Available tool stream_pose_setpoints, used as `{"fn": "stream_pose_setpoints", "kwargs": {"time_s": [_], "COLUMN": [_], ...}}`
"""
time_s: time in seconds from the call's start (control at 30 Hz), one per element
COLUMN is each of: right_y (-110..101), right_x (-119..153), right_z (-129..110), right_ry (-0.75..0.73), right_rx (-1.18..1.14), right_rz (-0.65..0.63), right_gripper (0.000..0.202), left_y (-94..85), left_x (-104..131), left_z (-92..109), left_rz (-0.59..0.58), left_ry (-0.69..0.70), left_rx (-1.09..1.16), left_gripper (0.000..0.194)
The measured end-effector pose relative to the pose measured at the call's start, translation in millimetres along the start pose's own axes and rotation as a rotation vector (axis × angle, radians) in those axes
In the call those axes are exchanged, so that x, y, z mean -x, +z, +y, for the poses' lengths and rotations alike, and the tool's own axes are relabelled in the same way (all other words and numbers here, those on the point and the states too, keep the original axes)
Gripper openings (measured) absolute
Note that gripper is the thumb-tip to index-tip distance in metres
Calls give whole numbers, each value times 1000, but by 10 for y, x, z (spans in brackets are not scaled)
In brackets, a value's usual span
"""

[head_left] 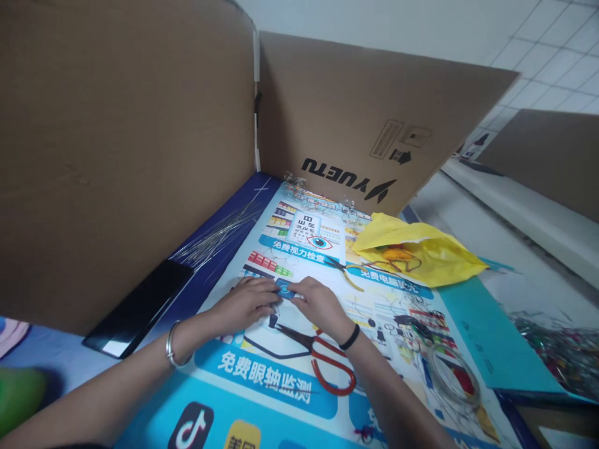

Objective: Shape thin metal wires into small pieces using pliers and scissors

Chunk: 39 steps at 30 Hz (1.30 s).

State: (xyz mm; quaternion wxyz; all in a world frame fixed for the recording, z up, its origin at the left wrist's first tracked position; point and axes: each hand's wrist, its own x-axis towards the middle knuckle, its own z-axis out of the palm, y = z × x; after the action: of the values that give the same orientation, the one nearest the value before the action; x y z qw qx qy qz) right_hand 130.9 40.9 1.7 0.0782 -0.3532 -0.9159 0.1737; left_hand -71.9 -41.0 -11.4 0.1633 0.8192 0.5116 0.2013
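Observation:
My left hand (250,302) and my right hand (318,302) meet over the printed sheet (262,388). Both sets of fingers are drawn together around something too small to make out. Just below my right hand lie red-handled scissors (333,369), their dark blades pointing toward my left hand. Pliers with yellow handles (350,274) rest a little beyond my right hand. A silver bangle (170,345) circles my left wrist, and a black band (349,337) is on my right wrist.
Cardboard panels (346,106) stand at the left and back. Thin wires (219,234) lie near a black phone (140,308). A yellow bag (449,255) holds orange material. Coiled wire (452,377) lies at the right, a tangled wire pile (556,352) beyond it.

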Motion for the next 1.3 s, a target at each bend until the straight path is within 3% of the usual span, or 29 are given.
{"fn": "stream_pose_setpoints", "kwargs": {"time_s": [0.1,0.37,0.63,0.8,1.1,1.2,1.3], "right_y": [35,-176,71,130,-150,-154,-56], "right_x": [0,84,82,75,102,93,48], "right_z": [-5,149,-222,-159,196,133,-64], "right_ry": [8,115,-227,-212,-123,-126,-226], "right_rx": [120,353,267,290,396,400,338], "right_rz": [-15,-24,-22,-15,-58,-36,-31], "right_gripper": [25,20,37,34,30,31,38], "left_y": [-32,-170,-119,-116,-145,-148,-154], "left_x": [-9,21,74,83,75,67,61], "left_z": [-33,-163,-203,-231,-235,-240,-240], "left_rz": [-2,-47,-6,-29,-27,-20,-28], "left_ry": [2,-16,-17,-13,-15,-6,0], "left_rx": [21,56,58,10,8,2,-23], "left_gripper": [31,34,29,32,34,35,36]}}
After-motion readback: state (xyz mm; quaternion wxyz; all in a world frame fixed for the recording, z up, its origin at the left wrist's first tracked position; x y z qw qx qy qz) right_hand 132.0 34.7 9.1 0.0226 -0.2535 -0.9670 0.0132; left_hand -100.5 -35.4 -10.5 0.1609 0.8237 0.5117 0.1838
